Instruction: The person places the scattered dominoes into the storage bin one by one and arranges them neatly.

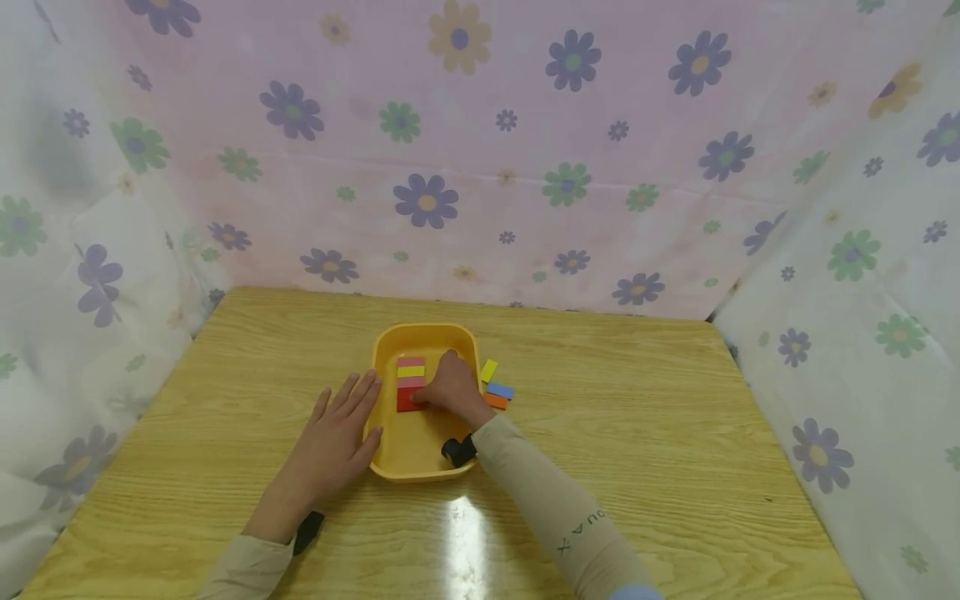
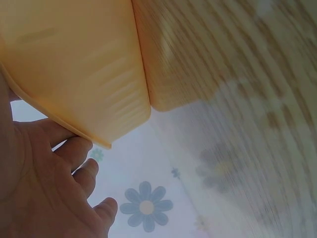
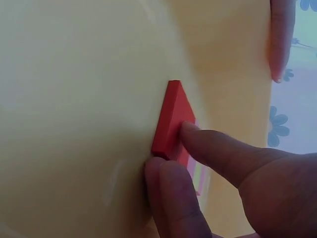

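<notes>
Red, a rectangular block [image 1: 405,402] is being pinched by right-hand fingers [image 3: 181,198], the oblong yellow tray [image 1: 411,446] touched at nine o'clock by parted left-hand fingers [image 2: 85,177].

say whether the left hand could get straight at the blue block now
Probably not directly: the left hand is at the left rim of the yellow tray, the blue block lies beyond its right side, and the right hand is in the tray between them.

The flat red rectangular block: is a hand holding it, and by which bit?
Yes: the right hand seems to hold the red block by one end, thumb on its broad face, fingertips at that end.
</notes>
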`<action>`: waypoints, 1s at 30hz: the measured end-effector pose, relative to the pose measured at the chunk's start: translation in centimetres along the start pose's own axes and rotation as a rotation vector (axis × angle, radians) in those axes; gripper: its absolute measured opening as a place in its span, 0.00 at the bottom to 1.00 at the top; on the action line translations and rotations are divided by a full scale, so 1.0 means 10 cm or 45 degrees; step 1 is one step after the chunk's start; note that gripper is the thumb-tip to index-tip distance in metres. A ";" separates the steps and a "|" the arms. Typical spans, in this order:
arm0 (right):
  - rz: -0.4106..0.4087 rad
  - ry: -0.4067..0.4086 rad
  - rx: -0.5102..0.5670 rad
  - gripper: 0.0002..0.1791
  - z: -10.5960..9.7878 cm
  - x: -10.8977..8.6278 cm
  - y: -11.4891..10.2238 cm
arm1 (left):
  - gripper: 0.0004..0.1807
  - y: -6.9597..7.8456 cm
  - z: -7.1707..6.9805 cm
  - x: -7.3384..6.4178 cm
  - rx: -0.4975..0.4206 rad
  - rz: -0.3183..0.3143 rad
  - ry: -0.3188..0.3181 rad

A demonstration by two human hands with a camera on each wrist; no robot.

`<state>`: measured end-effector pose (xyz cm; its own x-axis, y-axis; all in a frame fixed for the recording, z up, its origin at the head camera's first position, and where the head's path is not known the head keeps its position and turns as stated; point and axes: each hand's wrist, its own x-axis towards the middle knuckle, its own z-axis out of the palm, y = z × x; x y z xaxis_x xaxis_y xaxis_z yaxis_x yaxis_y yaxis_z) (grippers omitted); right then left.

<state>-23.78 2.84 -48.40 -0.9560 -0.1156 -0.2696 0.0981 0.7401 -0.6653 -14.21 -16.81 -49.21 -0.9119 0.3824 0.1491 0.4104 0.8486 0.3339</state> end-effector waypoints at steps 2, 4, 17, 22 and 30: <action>0.003 -0.016 0.014 0.28 0.00 0.01 0.01 | 0.35 0.01 0.00 0.00 0.000 0.001 -0.001; 0.004 -0.028 0.029 0.21 -0.02 0.02 0.02 | 0.35 0.02 0.00 0.01 0.001 0.000 -0.003; -0.067 -0.102 0.226 0.21 -0.36 -0.20 -0.08 | 0.35 0.02 0.00 0.01 0.008 -0.017 -0.019; -0.202 -0.125 0.312 0.17 -0.56 -0.33 -0.08 | 0.35 0.02 -0.01 0.01 0.004 -0.013 -0.016; -0.418 0.012 0.341 0.17 -0.88 -0.50 0.06 | 0.35 0.04 -0.03 0.01 0.009 -0.005 -0.010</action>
<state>-21.41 9.67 -41.30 -0.9508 -0.3097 -0.0073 -0.1452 0.4663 -0.8726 -14.09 -16.54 -48.82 -0.9136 0.3816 0.1406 0.4066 0.8526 0.3282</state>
